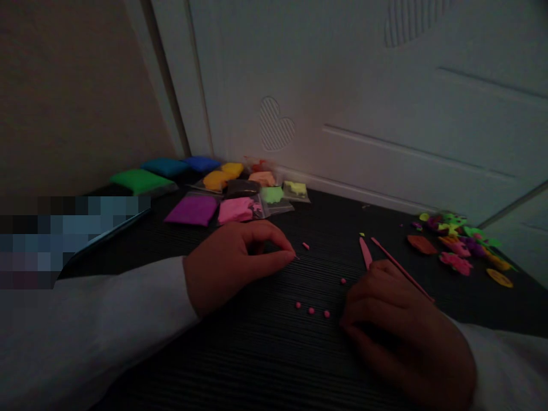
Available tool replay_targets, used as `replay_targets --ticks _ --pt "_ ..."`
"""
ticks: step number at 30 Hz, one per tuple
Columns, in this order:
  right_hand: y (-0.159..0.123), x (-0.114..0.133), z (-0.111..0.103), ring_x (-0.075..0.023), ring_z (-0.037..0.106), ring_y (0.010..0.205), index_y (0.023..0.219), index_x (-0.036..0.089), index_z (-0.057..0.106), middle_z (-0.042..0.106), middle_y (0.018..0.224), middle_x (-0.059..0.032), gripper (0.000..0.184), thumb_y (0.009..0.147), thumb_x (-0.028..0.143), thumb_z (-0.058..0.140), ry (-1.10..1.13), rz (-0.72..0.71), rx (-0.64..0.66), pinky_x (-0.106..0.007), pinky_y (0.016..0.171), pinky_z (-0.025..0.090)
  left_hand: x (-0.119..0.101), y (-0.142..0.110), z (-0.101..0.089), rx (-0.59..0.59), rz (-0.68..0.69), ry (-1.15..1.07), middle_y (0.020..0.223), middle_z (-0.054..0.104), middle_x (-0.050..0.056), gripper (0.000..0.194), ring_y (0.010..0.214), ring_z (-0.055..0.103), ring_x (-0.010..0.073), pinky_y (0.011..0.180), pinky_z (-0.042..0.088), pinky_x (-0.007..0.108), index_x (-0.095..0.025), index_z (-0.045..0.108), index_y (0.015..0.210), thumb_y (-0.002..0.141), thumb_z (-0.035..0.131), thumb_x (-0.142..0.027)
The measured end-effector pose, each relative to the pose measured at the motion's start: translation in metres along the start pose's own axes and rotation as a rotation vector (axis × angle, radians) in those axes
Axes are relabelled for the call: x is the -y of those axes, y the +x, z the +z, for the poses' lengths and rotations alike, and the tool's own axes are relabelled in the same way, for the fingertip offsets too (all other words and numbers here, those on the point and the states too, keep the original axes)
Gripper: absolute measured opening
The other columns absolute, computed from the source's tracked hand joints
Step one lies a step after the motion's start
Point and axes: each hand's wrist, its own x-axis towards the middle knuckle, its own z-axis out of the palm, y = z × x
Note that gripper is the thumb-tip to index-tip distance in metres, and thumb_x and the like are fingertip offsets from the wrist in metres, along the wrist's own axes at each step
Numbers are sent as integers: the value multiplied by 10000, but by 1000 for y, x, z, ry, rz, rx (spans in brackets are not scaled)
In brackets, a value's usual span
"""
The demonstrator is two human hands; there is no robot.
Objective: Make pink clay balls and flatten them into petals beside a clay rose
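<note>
My left hand (233, 260) rests on the dark ribbed table (257, 365), its thumb and forefinger pinched together at the tips; whatever is in the pinch is too small to name. A small pink clay bit (305, 246) lies just right of those fingertips. My right hand (402, 325) is curled, knuckles up, around a thin pink stick tool (396, 265) that pokes out up and left. A flat pink blade tool (365, 253) lies beside it. Several tiny pink clay balls (311, 310) sit between my hands.
Bags of coloured clay (214, 197), green, blue, yellow, purple, pink and others, lie at the back left against a white door (363, 114). Finished colourful clay pieces (460, 242) are clustered at the right. A dark flat object (115, 228) lies at the left.
</note>
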Motion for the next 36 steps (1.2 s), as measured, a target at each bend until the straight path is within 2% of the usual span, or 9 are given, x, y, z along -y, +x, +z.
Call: replay_targets --ticks 11,18,25,28,32,36 --pt "1 -3 2 -147 490 683 743 202 561 583 731 -4 103 682 127 527 -19 13 -17 -362 691 312 0 0 1 2 5 8 819 578 -17 174 760 518 149 705 409 296 -222 604 751 689 535 -369" --pt "3 -6 -4 -139 495 753 768 207 561 574 759 3 50 725 184 548 25 66 99 -340 732 341 0 0 0 -15 -2 37 806 575 -8 191 747 520 150 691 418 290 -220 610 767 681 536 -374" --pt "-1 -8 -2 -109 515 749 768 180 517 563 764 -9 85 729 105 520 145 60 11 -250 676 421 0 -1 1 -20 10 22 819 577 3 180 741 519 145 673 416 278 -206 615 769 678 549 -347" --pt "-2 -8 -3 -111 517 768 853 192 520 562 799 -13 153 740 91 500 122 48 -23 -240 676 436 0 0 1 -10 9 25 819 574 7 192 735 517 143 669 414 275 -204 615 776 679 546 -354" --pt "-2 -9 -4 -117 507 819 996 219 515 549 896 -25 251 777 108 462 54 64 5 -241 693 440 0 0 2 -1 16 17 811 570 6 195 726 513 141 661 413 270 -210 614 778 682 541 -364" --pt "-3 -9 -6 -109 507 775 873 207 542 543 817 -12 131 778 137 483 130 50 48 -237 668 435 0 0 2 -14 15 23 802 572 2 195 711 513 140 646 410 269 -213 612 773 684 539 -371"
